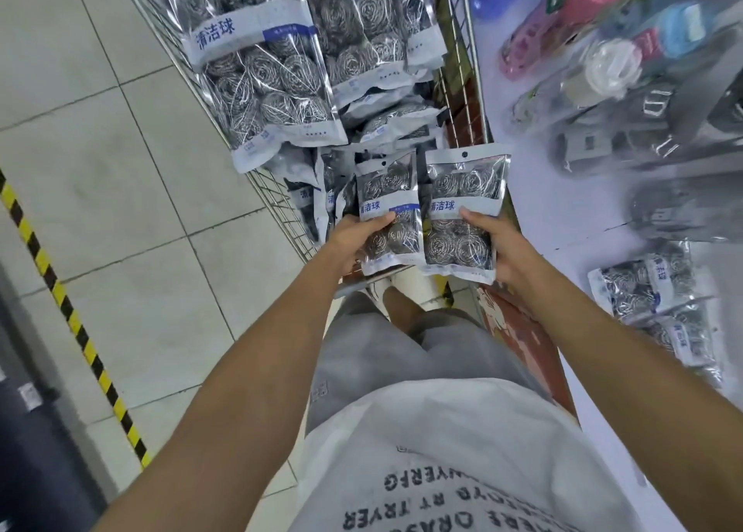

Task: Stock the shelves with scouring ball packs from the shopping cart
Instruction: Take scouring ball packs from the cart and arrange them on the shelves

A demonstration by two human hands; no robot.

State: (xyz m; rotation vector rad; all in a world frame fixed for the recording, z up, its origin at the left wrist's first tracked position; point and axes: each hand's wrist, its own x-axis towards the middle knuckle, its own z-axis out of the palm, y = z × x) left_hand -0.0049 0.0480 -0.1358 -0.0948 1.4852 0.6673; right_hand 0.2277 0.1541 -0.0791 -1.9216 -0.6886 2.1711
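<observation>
The left hand [354, 236] grips one small clear scouring ball pack [389, 213], the right hand [496, 246] another [462, 217], both upright above the wire shopping cart [281, 201]. The white shelf [534, 193] lies to the right, nearer the right hand, so that pack likely goes first.

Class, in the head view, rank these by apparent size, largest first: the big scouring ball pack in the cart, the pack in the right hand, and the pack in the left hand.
1. Big pack in the cart.
2. Right hand's pack.
3. Left hand's pack, only slightly smaller-looking, too close to rank firmly.
</observation>
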